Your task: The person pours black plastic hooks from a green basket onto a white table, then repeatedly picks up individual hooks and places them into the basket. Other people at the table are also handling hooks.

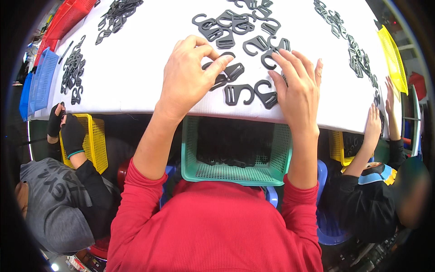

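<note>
Black plastic strap hooks with slotted ends lie scattered on the white tabletop before me. My left hand (188,77) hovers over a few of them, fingers bent and thumb stretched to the right, holding nothing that I can see. Just beside its thumb lies a hook (234,71), partly covered. My right hand (297,86) is open with fingers spread, above the hooks at the right of the pile and hiding part of one. Between the hands, near the table's edge, are a hook (238,94) and another hook (266,96). Farther back sits a loose heap of hooks (235,22).
A green basket (235,177) holding dark pieces sits at my lap under the table edge. People work on both sides, beside a yellow basket (97,140) and a pile of hooks (72,75) at left. Blue (43,81) and yellow (393,59) baskets flank the table.
</note>
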{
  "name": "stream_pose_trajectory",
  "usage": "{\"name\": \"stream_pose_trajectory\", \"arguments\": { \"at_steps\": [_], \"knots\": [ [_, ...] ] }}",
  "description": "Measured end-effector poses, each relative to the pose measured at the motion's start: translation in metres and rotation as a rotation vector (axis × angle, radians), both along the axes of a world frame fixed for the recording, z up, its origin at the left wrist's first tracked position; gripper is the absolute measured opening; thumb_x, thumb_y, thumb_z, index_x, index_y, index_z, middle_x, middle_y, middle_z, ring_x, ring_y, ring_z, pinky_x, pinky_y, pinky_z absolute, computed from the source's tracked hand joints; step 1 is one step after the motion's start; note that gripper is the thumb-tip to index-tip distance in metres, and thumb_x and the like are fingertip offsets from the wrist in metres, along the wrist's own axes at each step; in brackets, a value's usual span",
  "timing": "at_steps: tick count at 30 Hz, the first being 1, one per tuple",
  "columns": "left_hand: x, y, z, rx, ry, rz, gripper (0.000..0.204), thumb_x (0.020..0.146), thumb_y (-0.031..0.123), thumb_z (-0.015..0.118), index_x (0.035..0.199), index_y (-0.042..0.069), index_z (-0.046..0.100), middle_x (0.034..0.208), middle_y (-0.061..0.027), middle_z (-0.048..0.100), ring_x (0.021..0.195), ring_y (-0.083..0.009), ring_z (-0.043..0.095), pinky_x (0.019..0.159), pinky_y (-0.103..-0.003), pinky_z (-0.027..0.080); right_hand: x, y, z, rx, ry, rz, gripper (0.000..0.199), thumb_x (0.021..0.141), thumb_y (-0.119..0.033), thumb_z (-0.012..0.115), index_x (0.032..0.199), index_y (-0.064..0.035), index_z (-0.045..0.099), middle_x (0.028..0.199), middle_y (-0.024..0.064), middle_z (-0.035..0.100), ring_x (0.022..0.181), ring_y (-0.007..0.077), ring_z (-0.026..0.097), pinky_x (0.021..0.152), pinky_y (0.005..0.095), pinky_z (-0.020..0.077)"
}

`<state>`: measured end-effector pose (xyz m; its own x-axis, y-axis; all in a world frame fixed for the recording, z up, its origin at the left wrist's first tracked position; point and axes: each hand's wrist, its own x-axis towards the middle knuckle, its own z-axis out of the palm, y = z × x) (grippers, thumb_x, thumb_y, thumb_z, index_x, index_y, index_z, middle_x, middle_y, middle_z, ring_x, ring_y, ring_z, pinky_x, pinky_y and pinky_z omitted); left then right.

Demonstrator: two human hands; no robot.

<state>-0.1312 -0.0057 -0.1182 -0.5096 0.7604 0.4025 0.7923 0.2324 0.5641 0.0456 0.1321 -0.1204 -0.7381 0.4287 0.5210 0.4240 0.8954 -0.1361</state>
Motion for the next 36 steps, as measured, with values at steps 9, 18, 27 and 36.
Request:
{"name": "stream_pose_trajectory", "arguments": {
  "at_steps": [9,18,27,36],
  "knots": [
    [-0.016,0.023,-0.004,0.108,0.190,-0.127,0.021,0.082,0.020,0.072,0.098,0.006,0.072,0.105,-0.0084,0.066,0.097,-0.0272,0.060,0.087,-0.037,0.048,-0.011,0.016,0.005,0.169,-0.015,0.036,0.015,0.084,-0.019,0.070,0.097,-0.0117,0.071,0.091,0.0022,0.070,0.096,0.0210,0.064,0.110,0.0563,0.0268],
    [-0.012,0.068,-0.014,-0.047,0.449,-0.321,0.031,0.087,0.025,0.065,0.110,0.004,0.068,0.099,-0.0076,0.069,0.092,-0.0248,0.062,0.084,-0.038,0.050,-0.013,0.023,0.009,-0.243,-0.004,-0.064,0.014,0.089,-0.021,0.065,0.096,-0.0131,0.073,0.091,0.0037,0.068,0.098,0.0245,0.060,0.101,0.0549,0.0357],
    [-0.012,0.058,0.006,-0.032,0.045,-0.133,0.023,0.092,0.023,0.063,0.102,0.005,0.072,0.086,-0.0131,0.071,0.077,-0.0234,0.067,0.070,-0.033,0.051,0.020,0.001,0.009,-0.082,-0.074,-0.135,0.019,0.082,-0.018,0.071,0.101,-0.0185,0.073,0.118,0.0022,0.060,0.121,0.0292,0.049,0.104,0.0675,0.0267],
    [-0.042,-0.001,0.012,0.243,-0.095,0.135,0.018,0.093,0.016,0.063,0.102,0.008,0.074,0.089,-0.0043,0.073,0.070,-0.0099,0.058,0.063,-0.025,0.047,0.004,-0.005,0.000,-0.151,0.049,0.133,0.030,0.091,-0.017,0.063,0.121,-0.0149,0.065,0.130,0.0076,0.059,0.129,0.0303,0.049,0.113,0.0524,0.0260]
  ]
}}
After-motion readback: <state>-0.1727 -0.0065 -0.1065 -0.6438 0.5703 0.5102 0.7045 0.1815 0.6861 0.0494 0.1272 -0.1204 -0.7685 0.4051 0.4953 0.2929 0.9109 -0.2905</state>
